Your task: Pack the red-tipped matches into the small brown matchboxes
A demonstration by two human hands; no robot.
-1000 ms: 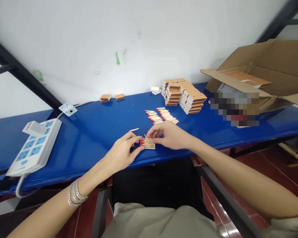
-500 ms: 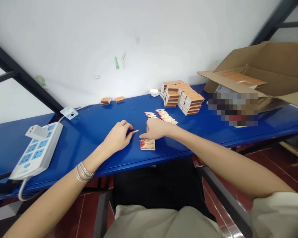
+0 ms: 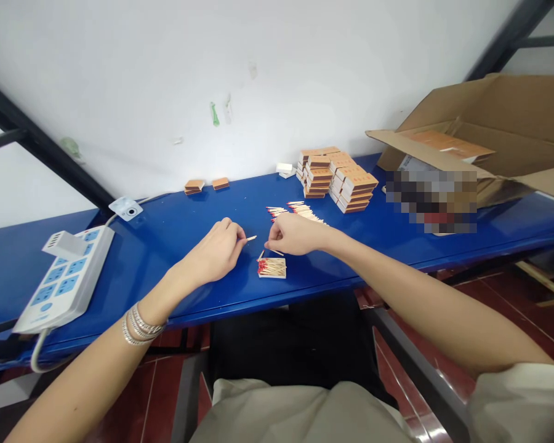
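My left hand (image 3: 219,249) pinches a matchstick (image 3: 252,238) between thumb and fingertips, its pale end pointing right. My right hand (image 3: 293,234) is just across from it, thumb and forefinger closed on a second match (image 3: 277,252) that shows beneath the fingers. Below the right hand lies an open matchbox tray (image 3: 272,277) filled with red-headed matches (image 3: 273,266). One more match (image 3: 261,255) sticks up at the tray's upper left corner. Behind the right hand, loose matches (image 3: 307,212) are spread on the blue table (image 3: 166,227), partly hidden by that hand.
Stacked matchboxes (image 3: 357,184) stand by the wall, with white trays (image 3: 285,170) beside them. Several matchboxes (image 3: 194,186) lie farther left. An open carton (image 3: 503,117) occupies the right, and a power strip (image 3: 64,277) the left. The table's front edge (image 3: 240,306) is near my lap.
My right hand has drawn up and back from the tray, and its fingers now show a match. A match now stands at the tray's corner. The left hand still holds its matchstick, slightly higher.
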